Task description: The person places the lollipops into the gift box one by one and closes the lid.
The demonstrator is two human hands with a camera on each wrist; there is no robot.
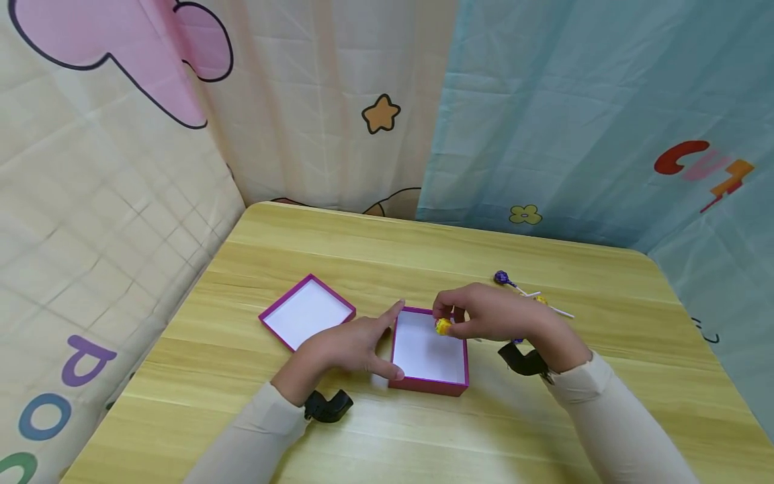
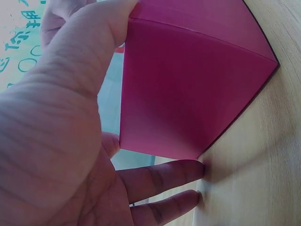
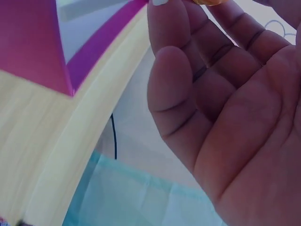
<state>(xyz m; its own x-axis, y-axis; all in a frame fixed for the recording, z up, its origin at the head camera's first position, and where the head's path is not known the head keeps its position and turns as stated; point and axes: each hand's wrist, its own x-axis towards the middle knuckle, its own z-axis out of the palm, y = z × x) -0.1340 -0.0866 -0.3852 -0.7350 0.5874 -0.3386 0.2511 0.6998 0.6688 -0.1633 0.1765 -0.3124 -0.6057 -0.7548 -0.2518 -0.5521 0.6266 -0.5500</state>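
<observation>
One yellow lollipop is hovering over the open box, pinched in the right grip. The left grip, spread wide, is touching the box's side; careful lowering is looking advisable.

One box, one lid — at least four lollipops

yellow-wrapped lollipop pinched in right hand, over magenta box (white inside, open top); box flat between hands, left hand touching it.
</observation>
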